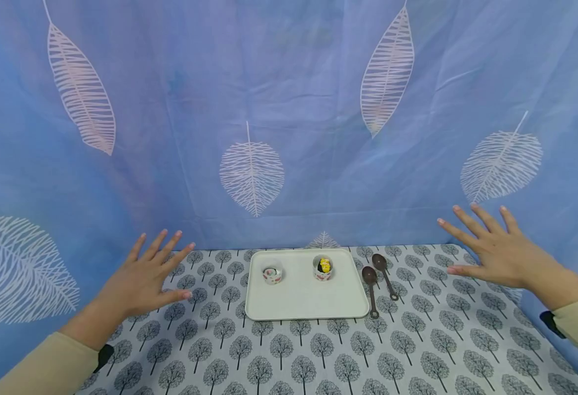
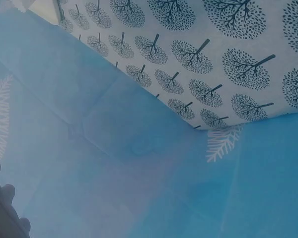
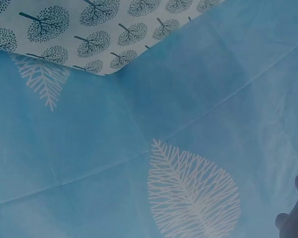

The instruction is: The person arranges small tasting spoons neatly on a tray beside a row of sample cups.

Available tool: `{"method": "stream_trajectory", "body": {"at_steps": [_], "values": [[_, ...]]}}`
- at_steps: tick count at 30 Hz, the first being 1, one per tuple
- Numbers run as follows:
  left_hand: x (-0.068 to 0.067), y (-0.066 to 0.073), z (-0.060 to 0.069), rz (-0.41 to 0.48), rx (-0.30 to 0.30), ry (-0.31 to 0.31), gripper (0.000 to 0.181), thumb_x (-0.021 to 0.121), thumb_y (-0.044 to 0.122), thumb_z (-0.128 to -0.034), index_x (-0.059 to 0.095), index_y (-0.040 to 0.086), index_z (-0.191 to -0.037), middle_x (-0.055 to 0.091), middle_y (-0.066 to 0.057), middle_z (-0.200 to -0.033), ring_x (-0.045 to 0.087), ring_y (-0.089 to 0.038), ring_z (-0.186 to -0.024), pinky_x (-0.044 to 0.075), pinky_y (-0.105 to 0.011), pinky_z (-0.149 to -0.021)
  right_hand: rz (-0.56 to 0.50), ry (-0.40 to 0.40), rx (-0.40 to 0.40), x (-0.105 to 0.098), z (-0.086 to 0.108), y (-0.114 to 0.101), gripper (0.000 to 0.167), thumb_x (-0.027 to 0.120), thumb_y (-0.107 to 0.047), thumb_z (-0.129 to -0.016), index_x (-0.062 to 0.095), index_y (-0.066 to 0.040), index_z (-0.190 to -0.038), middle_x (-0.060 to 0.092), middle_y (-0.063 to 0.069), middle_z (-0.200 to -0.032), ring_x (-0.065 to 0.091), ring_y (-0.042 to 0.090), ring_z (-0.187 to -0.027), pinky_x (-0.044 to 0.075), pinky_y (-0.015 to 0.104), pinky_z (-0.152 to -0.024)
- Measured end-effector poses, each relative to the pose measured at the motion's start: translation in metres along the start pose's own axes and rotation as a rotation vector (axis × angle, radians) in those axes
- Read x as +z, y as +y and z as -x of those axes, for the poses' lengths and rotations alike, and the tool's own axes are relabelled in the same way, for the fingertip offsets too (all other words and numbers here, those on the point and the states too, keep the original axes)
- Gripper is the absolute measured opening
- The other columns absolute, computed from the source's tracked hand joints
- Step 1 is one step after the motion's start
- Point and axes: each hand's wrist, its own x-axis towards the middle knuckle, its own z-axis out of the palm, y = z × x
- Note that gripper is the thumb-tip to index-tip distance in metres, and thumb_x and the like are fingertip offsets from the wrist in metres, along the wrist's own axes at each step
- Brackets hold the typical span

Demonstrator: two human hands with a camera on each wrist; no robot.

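In the head view my left hand (image 1: 138,282) is raised at the left with its fingers spread, holding nothing. My right hand (image 1: 506,255) is held up at the right, fingers spread too, and touches nothing. Between them a white tray (image 1: 294,304) lies on the table. On it stand a small patterned cup (image 1: 272,276) at the left and a second cup (image 1: 322,276) with yellow and black contents at the right. Two brown spoons (image 1: 370,288) (image 1: 386,274) lie beside the tray's right edge. Each wrist view shows only dark fingertips in a lower corner.
A white cloth (image 1: 281,348) printed with grey trees covers the table. Behind it and at the sides hangs a blue curtain (image 1: 313,181) with pale leaf shapes. The table's back corners show in the wrist views.
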Motion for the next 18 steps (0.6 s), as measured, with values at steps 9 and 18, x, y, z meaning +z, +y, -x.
{"method": "stream_trajectory", "body": {"at_steps": [9, 18], "values": [[0.006, 0.007, 0.0, 0.016, -0.007, 0.002, 0.096, 0.052, 0.075, -0.0889, 0.014, 0.026, -0.163, 0.008, -0.013, -0.167, 0.002, -0.039, -0.153, -0.009, -0.06, -0.12, 0.0, 0.009, -0.014, 0.003, 0.001, -0.005, 0.106, 0.066, -0.069, -0.083, 0.007, -0.031, -0.163, -0.005, 0.009, -0.168, -0.02, 0.027, -0.15, -0.023, 0.06, -0.114], [0.007, 0.013, -0.003, 0.021, 0.004, 0.018, 0.097, 0.053, 0.073, -0.0891, 0.009, 0.028, -0.163, 0.007, -0.012, -0.168, 0.002, -0.038, -0.153, -0.008, -0.06, -0.121, -0.013, 0.013, -0.005, 0.005, 0.002, -0.007, 0.108, 0.066, -0.069, -0.083, 0.002, -0.034, -0.162, -0.007, 0.008, -0.168, -0.021, 0.026, -0.15, -0.024, 0.06, -0.113]]}}
